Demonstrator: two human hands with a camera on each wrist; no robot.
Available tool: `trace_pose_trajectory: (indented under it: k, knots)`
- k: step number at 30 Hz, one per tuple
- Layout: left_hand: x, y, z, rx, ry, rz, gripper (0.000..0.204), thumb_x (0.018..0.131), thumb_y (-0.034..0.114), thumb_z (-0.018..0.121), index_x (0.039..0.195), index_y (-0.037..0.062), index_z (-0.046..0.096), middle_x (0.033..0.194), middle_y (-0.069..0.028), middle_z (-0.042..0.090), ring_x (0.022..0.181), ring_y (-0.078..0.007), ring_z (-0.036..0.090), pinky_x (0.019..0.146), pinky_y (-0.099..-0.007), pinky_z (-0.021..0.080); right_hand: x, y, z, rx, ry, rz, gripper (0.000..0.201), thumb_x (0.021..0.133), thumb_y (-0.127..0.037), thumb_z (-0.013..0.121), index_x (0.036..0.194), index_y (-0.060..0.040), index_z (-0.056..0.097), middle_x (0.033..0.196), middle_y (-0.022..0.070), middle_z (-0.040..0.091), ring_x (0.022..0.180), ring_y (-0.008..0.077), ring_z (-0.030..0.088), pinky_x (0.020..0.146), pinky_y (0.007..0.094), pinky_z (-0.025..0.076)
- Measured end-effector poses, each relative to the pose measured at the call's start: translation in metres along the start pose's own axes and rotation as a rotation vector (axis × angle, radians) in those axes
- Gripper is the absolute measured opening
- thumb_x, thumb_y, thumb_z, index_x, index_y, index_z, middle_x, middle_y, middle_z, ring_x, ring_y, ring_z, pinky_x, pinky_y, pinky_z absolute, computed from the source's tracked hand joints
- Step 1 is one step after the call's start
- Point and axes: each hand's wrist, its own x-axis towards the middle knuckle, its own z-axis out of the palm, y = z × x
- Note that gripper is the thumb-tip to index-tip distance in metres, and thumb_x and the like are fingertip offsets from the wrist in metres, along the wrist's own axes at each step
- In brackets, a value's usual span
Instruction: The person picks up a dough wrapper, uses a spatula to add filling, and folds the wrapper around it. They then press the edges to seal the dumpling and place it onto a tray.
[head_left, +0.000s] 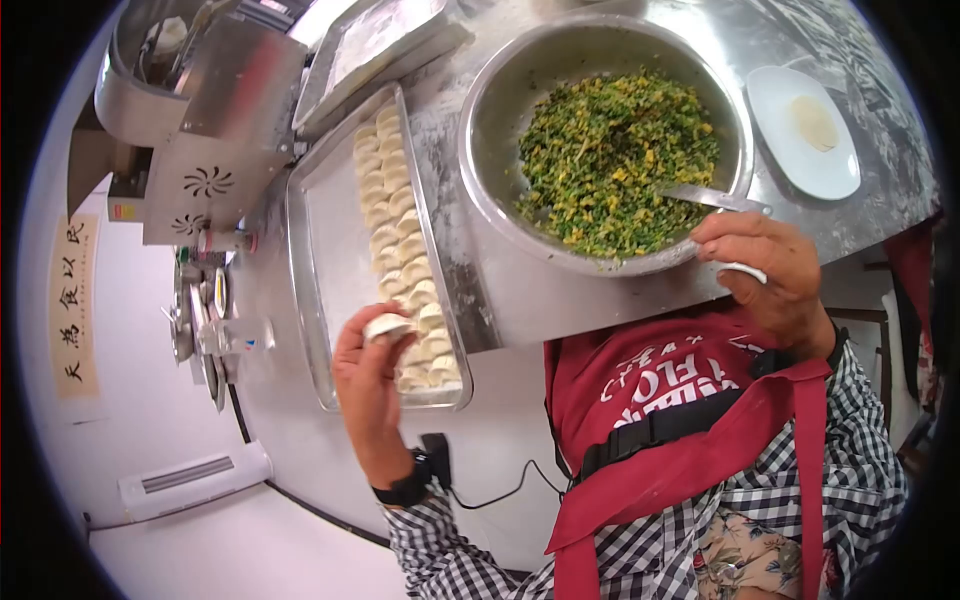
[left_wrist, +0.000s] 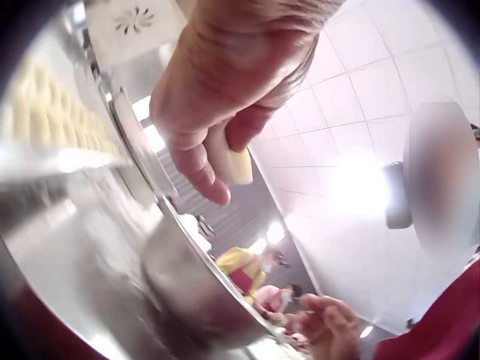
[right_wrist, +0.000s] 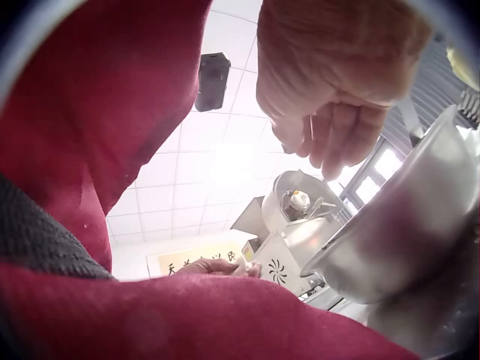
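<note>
A pale folded dumpling (head_left: 388,327) is pinched between the thumb and fingers of my left hand (head_left: 372,372), over the near end of a metal tray (head_left: 318,300). The left wrist view shows the dumpling (left_wrist: 229,156) partly hidden by the fingers. Rows of similar dumplings (head_left: 385,215) line the tray's right side. My right hand (head_left: 768,262), its fingers loosely bent, is at the near right rim of a large steel bowl (head_left: 488,190) of chopped green and yellow filling (head_left: 620,160). A flat metal utensil (head_left: 715,197) leans in the bowl beside these fingers. A thin white sliver shows between thumb and fingers.
Right of the bowl is a white plate (head_left: 790,165) bearing a round wrapper (head_left: 815,123). Another metal tray (head_left: 375,50) lies beyond the dumplings. Steel machinery (head_left: 225,100) stands at the left. People in yellow (left_wrist: 236,260) and pink appear in the left wrist view.
</note>
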Motion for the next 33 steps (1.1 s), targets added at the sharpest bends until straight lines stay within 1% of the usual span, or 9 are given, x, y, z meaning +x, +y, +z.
trace_pose_trajectory:
  k: [3,4,8,16,22,26,28,31,33]
  knots:
    - [0.007,-0.014,-0.067,0.375,0.194,0.003,0.023,0.082,0.005,0.055,0.105,0.0033,0.058,0.097,-0.006,0.06,0.089,-0.0138,0.06,0.072,-0.0256,0.05,-0.005,0.002,0.001,0.006,-0.004,0.041,0.02,0.067,0.006,0.064,0.086,0.0017,0.059,0.091,0.0163,0.063,0.083,0.0275,0.063,0.072,0.0319,0.051]
    - [0.009,-0.018,-0.077,0.452,0.272,-0.048,0.023,0.08,0.004,0.055,0.103,0.0031,0.059,0.094,-0.0048,0.061,0.085,-0.0121,0.059,0.069,-0.024,0.048,-0.006,0.004,0.001,0.01,-0.008,0.049,0.018,0.068,0.006,0.064,0.085,0.0018,0.059,0.09,0.016,0.063,0.082,0.0272,0.063,0.071,0.0317,0.051]
    - [0.018,-0.039,-0.118,0.659,0.272,-0.096,0.025,0.076,0.001,0.055,0.1,-0.0002,0.06,0.09,-0.0046,0.06,0.079,-0.011,0.057,0.068,-0.0228,0.047,-0.006,0.003,0.004,0.02,-0.015,0.054,0.016,0.068,0.007,0.063,0.083,0.0021,0.059,0.088,0.0152,0.063,0.08,0.0262,0.063,0.07,0.0306,0.051]
    - [0.024,-0.052,-0.123,0.79,0.036,-0.227,0.027,0.072,-0.002,0.051,0.097,-0.0001,0.063,0.082,-0.0016,0.061,0.072,-0.0063,0.053,0.064,-0.0188,0.042,-0.003,0.006,0.009,0.01,-0.044,0.049,0.015,0.069,0.007,0.063,0.082,0.0025,0.059,0.088,0.0153,0.063,0.079,0.0258,0.063,0.069,0.0298,0.05]
    - [0.023,-0.066,-0.126,0.796,0.025,-0.104,0.03,0.071,-0.007,0.045,0.094,-0.0017,0.063,0.086,-0.0047,0.064,0.076,-0.0101,0.056,0.07,-0.0219,0.044,-0.003,0.006,0.01,0.015,-0.043,0.052,0.013,0.069,0.006,0.063,0.082,0.0027,0.059,0.087,0.0153,0.063,0.079,0.0262,0.063,0.069,0.03,0.05]
    - [0.021,-0.065,-0.123,0.805,0.039,-0.118,0.03,0.071,-0.008,0.044,0.093,-0.0021,0.064,0.089,-0.0067,0.064,0.079,-0.0131,0.058,0.073,-0.0239,0.045,-0.003,0.005,0.01,0.003,-0.026,0.043,0.013,0.069,0.006,0.064,0.082,0.003,0.059,0.087,0.0155,0.063,0.079,0.0263,0.063,0.069,0.0303,0.05]
    - [0.019,-0.067,-0.124,0.866,0.034,-0.069,0.029,0.072,-0.006,0.045,0.094,-0.0016,0.064,0.089,-0.0081,0.065,0.082,-0.0144,0.059,0.075,-0.025,0.045,-0.003,0.005,0.01,0.005,-0.027,0.041,0.014,0.069,0.006,0.064,0.082,0.0029,0.059,0.087,0.0155,0.063,0.078,0.0263,0.063,0.069,0.0303,0.05]
    - [0.016,-0.063,-0.117,0.952,0.069,-0.115,0.029,0.073,-0.005,0.047,0.096,-0.0013,0.064,0.09,-0.0108,0.066,0.084,-0.0166,0.06,0.078,-0.0264,0.045,-0.003,0.005,0.01,0.012,-0.026,0.044,0.014,0.069,0.006,0.064,0.082,0.0026,0.059,0.087,0.0152,0.063,0.078,0.026,0.063,0.068,0.0303,0.051]
    - [0.014,-0.057,-0.111,1.023,0.048,-0.055,0.029,0.073,-0.004,0.047,0.097,-0.0014,0.064,0.09,-0.012,0.066,0.084,-0.0178,0.061,0.078,-0.027,0.045,-0.004,0.006,0.008,-0.01,-0.012,0.055,0.014,0.069,0.006,0.064,0.082,0.0024,0.059,0.087,0.0148,0.063,0.077,0.0257,0.063,0.068,0.0302,0.051]
